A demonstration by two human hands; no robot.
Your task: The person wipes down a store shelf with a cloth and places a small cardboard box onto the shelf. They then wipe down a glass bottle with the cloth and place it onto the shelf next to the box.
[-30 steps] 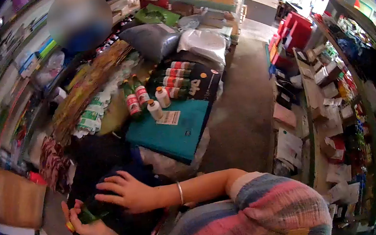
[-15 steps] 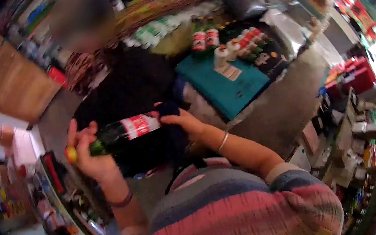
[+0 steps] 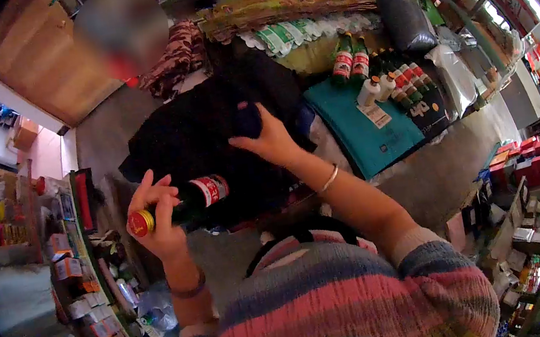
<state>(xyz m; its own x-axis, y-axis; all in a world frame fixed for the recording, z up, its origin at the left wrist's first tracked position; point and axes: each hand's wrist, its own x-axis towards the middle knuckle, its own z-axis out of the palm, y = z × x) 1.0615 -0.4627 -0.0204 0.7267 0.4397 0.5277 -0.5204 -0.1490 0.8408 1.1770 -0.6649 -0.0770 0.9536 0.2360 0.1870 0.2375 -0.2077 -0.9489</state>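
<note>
My left hand (image 3: 159,217) is closed round the neck of a green glass bottle (image 3: 210,190) with a yellow cap and a red-and-white label. The bottle lies nearly level, its capped end toward the left. Apart from it, up and to the right, my right hand (image 3: 270,140) grips a bunched dark blue cloth (image 3: 246,120). Under and behind both hands spreads a heap of black fabric (image 3: 176,129). To the right, two white bottles (image 3: 369,91) with orange caps stand by a teal flat package (image 3: 364,132).
More green bottles (image 3: 342,60) with red labels stand or lie behind the teal package. A grey bag (image 3: 403,14) sits at the back right. Stocked shelves (image 3: 108,312) run along the lower left. A blurred person (image 3: 123,34) is at the upper left, near a wooden door (image 3: 50,54).
The view has turned. My right hand, on the bottle's base end with the dark cloth half a second ago, is now away from it, further up. My left hand still holds the neck.
</note>
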